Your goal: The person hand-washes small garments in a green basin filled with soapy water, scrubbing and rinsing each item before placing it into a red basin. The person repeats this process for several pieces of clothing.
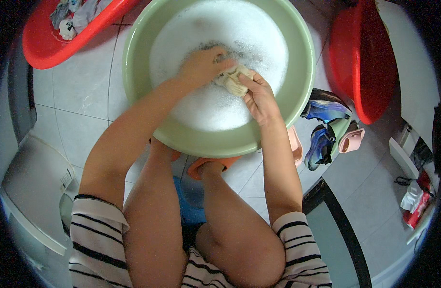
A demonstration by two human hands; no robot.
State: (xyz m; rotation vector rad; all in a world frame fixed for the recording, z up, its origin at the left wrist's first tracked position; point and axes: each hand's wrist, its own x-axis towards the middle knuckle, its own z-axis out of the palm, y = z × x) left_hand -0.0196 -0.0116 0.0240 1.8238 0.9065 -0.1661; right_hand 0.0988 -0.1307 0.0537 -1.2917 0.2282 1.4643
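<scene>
A large pale green basin [209,144] stands before me, with white soap suds [206,111] covering the water in it. Over the suds, my right hand [260,95] pinches a wet, cream-coloured cloth item [235,82] between thumb and fingers. The cloth is bunched up, with a small dark patch on its left side. My left hand [204,66] is curled beside it, thumb against the cloth's upper edge. Some left fingers are hidden, so whether they grip the cloth cannot be told.
A red basin [44,54] at upper left holds several crumpled fabric pieces [74,21]. Another red basin [377,72] is tilted at right. Blue sneakers [319,144] and pink slippers [351,140] lie beside the green basin. A blue plastic object [191,205] sits between my legs.
</scene>
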